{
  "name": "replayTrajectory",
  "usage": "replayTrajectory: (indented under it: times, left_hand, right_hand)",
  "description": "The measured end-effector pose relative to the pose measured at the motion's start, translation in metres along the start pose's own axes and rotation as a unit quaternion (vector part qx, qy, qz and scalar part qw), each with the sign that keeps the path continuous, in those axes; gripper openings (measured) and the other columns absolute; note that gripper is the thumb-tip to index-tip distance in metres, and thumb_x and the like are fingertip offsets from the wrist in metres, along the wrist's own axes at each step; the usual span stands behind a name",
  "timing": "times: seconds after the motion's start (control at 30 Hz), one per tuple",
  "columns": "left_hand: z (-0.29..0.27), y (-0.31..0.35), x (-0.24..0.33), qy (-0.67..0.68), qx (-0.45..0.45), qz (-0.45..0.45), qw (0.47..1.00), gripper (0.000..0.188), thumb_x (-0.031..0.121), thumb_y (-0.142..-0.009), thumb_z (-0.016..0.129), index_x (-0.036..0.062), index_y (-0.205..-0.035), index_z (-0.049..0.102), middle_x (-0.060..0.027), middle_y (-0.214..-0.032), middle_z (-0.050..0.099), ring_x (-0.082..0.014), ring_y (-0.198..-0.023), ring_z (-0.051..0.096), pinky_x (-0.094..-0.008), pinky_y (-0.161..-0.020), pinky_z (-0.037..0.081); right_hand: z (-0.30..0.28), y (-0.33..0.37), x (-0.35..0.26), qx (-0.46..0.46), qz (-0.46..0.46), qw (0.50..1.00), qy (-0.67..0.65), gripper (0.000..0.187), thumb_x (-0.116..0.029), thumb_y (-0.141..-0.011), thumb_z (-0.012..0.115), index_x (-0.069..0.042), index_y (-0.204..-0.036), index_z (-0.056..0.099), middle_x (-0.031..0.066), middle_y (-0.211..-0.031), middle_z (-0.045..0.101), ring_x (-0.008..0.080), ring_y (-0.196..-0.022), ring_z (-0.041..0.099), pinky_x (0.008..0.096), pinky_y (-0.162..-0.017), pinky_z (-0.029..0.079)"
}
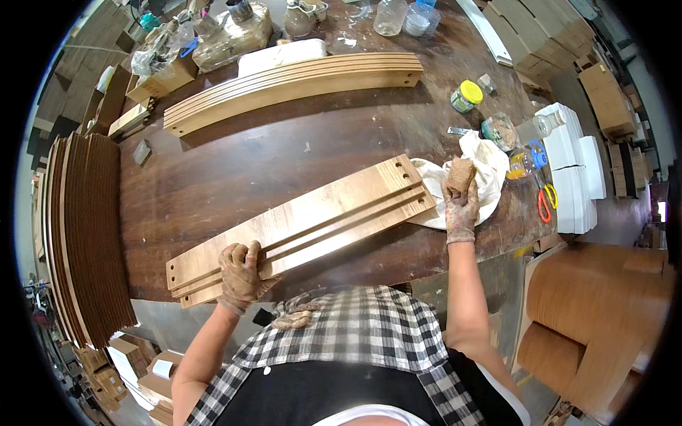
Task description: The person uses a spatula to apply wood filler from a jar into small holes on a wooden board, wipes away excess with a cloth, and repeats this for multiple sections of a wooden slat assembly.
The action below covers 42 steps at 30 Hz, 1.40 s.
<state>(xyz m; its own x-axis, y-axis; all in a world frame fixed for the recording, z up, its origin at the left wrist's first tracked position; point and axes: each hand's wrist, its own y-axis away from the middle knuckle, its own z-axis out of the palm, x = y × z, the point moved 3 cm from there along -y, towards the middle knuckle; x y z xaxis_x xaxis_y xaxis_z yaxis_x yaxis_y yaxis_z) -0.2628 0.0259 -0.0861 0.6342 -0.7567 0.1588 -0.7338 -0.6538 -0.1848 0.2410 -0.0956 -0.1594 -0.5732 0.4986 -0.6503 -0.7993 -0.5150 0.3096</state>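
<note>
My left hand (241,275), in a stained work glove, is curled over the near edge of a small stack of wooden boards (320,211) lying slantwise on the table. The boards are stepped, with dark round holes at their ends. Beyond their right end, my right hand (460,211), also gloved, holds a brown block (461,175) upright; I cannot tell whether it is a sponge or a sanding pad. Beneath and beside that hand lies a crumpled white cloth (490,170), partly tucked by the boards' end.
Across the dark table (213,177) lies another stack of boards (298,89). At the right are a yellow-lidded jar (466,96), a bottle of yellow liquid (522,165), scissors (545,204) and white foam pieces (574,188). Brown sheets (89,234) stand at the left.
</note>
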Motion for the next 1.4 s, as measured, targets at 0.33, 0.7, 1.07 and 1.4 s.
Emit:
replayTrajectory:
  times: [0.33, 0.7, 1.07, 1.4]
  left_hand:
    - [-0.019, -0.083, -0.019, 0.030, -0.248, -0.127, 0.960, 0.094, 0.051, -0.049, 0.094, 0.0041, -0.124, 0.061, -0.0181, -0.126, 0.056, -0.0360, -0.117, 0.056, -0.0498, -0.095, 0.046]
    - [0.003, -0.044, -0.012, 0.106, -0.156, -0.012, 0.982, 0.101, 0.035, -0.059, 0.090, 0.0024, -0.141, 0.041, -0.0212, -0.126, 0.054, -0.0395, -0.118, 0.052, -0.0496, -0.100, 0.045]
    - [-0.039, -0.034, -0.021, 0.126, -0.190, -0.076, 0.971, 0.103, 0.026, -0.058, 0.090, 0.0021, -0.145, 0.039, -0.0209, -0.125, 0.056, -0.0366, -0.120, 0.052, -0.0468, -0.103, 0.039]
    - [0.002, -0.028, 0.046, 0.037, -0.190, -0.053, 0.980, 0.100, 0.037, -0.063, 0.087, 0.0034, -0.143, 0.039, -0.0183, -0.122, 0.057, -0.0371, -0.113, 0.056, -0.0504, -0.098, 0.044]
  right_hand:
    - [-0.006, -0.003, 0.000, -0.041, -0.018, 0.992, 0.115, 0.045, -0.030, -0.099, 0.062, -0.003, -0.134, 0.053, 0.0114, -0.131, 0.057, 0.0251, -0.121, 0.058, 0.0432, -0.099, 0.054]
    - [0.002, 0.006, -0.001, -0.014, -0.014, 0.991, 0.132, 0.055, -0.033, -0.096, 0.067, -0.002, -0.138, 0.050, 0.0094, -0.131, 0.054, 0.0207, -0.116, 0.058, 0.0362, -0.093, 0.055]
    - [-0.017, -0.020, -0.011, -0.021, -0.063, 0.981, 0.180, 0.045, -0.030, -0.099, 0.063, -0.003, -0.134, 0.054, 0.0091, -0.125, 0.059, 0.0218, -0.114, 0.060, 0.0391, -0.090, 0.057]
    - [-0.003, -0.011, -0.016, 0.040, -0.069, 0.969, 0.235, 0.047, -0.033, -0.094, 0.069, -0.004, -0.129, 0.059, 0.0030, -0.106, 0.062, 0.0127, -0.083, 0.060, 0.0262, -0.068, 0.052]
